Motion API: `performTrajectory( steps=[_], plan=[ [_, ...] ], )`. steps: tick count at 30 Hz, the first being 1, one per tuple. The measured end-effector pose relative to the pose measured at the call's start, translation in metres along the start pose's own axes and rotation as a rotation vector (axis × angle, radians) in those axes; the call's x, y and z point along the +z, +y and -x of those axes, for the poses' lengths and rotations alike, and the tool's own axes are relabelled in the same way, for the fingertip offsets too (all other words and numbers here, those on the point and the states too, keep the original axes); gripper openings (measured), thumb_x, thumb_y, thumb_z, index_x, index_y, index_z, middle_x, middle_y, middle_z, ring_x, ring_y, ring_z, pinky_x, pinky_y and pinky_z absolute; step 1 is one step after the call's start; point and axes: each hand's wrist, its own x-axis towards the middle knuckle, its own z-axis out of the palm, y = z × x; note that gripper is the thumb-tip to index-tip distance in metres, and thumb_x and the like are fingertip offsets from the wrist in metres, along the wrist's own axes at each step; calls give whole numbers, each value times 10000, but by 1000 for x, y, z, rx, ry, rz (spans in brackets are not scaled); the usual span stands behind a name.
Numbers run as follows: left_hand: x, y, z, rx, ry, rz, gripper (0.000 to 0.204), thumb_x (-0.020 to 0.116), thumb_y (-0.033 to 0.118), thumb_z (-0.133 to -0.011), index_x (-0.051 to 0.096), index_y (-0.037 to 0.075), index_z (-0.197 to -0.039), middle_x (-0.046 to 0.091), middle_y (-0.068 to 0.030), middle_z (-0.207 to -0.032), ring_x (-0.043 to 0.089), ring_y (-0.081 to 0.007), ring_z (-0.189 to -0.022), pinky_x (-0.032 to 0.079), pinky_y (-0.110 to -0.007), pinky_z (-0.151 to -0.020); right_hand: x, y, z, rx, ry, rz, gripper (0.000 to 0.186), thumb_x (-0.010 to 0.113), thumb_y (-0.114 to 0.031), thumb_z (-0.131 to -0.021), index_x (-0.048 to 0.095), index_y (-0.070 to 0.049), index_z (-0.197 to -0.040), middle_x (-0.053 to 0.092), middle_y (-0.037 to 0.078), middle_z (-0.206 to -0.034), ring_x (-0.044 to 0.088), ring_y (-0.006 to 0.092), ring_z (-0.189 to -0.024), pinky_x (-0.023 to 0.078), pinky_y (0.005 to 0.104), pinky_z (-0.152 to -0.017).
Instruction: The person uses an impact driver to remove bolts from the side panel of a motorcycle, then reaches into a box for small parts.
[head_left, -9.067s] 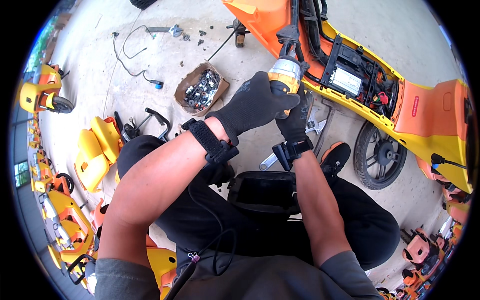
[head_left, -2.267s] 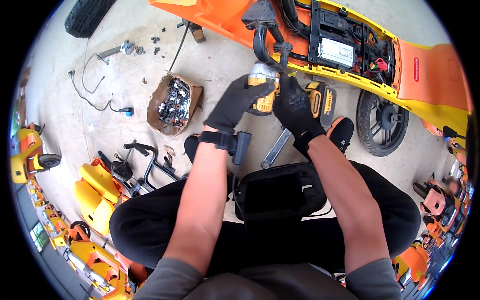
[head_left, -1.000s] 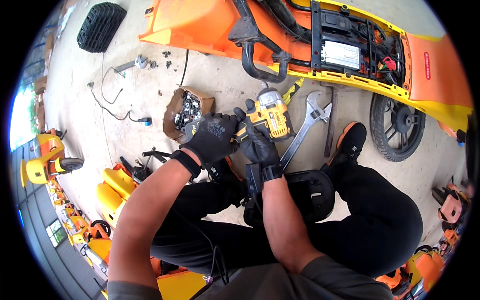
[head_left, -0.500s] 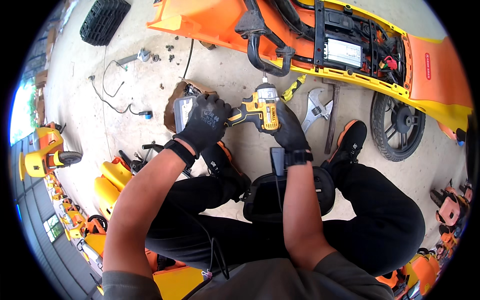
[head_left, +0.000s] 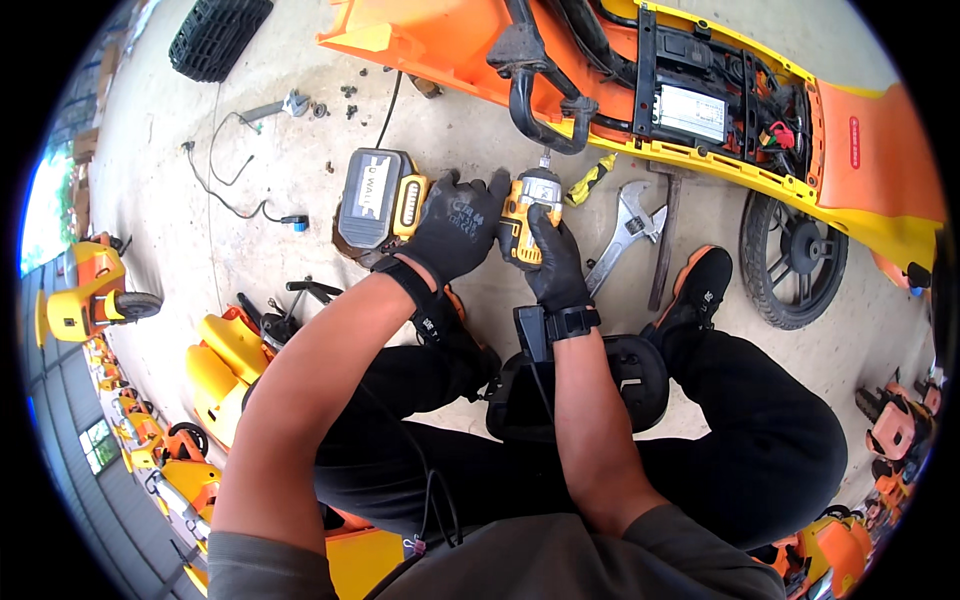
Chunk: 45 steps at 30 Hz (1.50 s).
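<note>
A yellow and black cordless impact driver (head_left: pixel 521 222) lies sideways between my hands, its bit pointing up toward the vehicle's bent black tube. My left hand (head_left: pixel 455 228), in a black glove, is closed round the handle and hides most of it. Beyond that hand the large grey battery pack (head_left: pixel 372 205) sticks out to the left, its broad face up. My right hand (head_left: pixel 557 262), also gloved, grips the driver's yellow body from the right, thumb over the top. A yellow and black tool (head_left: pixel 592 180) lies just right of the bit.
An orange and yellow vehicle body (head_left: pixel 725 150) with exposed wiring spans the far side, its wheel (head_left: pixel 795 255) at right. On the floor lie an adjustable wrench (head_left: pixel 630 225), a hammer (head_left: pixel 665 240), a cable (head_left: pixel 212 185), another wrench (head_left: pixel 275 108) and small bolts. A black case (head_left: pixel 640 385) sits between my legs.
My left hand has shifted right along the driver's handle, nearer its body, and the battery pack has come into full view. My right hand has moved slightly left, its thumb now over the driver's body.
</note>
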Motion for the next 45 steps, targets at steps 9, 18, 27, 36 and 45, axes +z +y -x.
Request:
performTrajectory(
  steps=[9, 18, 27, 36, 45],
  plan=[
    [16, -3, -4, -92, 62, 176, 294, 665, 111, -807, 495, 56, -1040, 667, -165, -860, 694, -356, -796, 544, -445, -673, 2, -12, 0, -32, -29, 21, 385, 659, -105, -944, 527, -32, -1299, 660, 71, -1097, 679, 160, -876, 578, 313, -751],
    [27, -12, -28, -4, 197, -18, 231, 638, 124, -831, 490, 80, -1003, 649, -127, -812, 680, -287, -718, 541, -389, -609, -9, -25, -17, -33, -87, 55, 470, 685, -48, -903, 497, -42, -1333, 640, 81, -1180, 651, 185, -1034, 548, 331, -876],
    [27, -15, -35, -96, 48, 57, 314, 639, 94, -821, 484, 75, -1093, 663, -150, -898, 683, -348, -838, 537, -459, -697, -10, -23, -24, -55, -126, 116, 468, 593, -128, -991, 443, -47, -1427, 621, 111, -1240, 659, 211, -1043, 572, 359, -854],
    [17, -14, -36, -57, 72, -54, 299, 653, 86, -807, 488, 72, -1055, 658, -141, -843, 692, -316, -772, 542, -416, -642, -13, -21, -25, -19, -147, 20, 467, 596, -139, -994, 447, -27, -1423, 613, 126, -1260, 647, 230, -1081, 560, 373, -909],
    [-11, -5, -31, -11, 71, -151, 308, 678, 113, -800, 495, 81, -1046, 647, -118, -812, 691, -286, -733, 532, -378, -617, -7, -13, -24, -24, -162, -155, 525, 566, -243, -1021, 389, -29, -1468, 544, 126, -1383, 603, 240, -1158, 545, 366, -912]
  ],
)
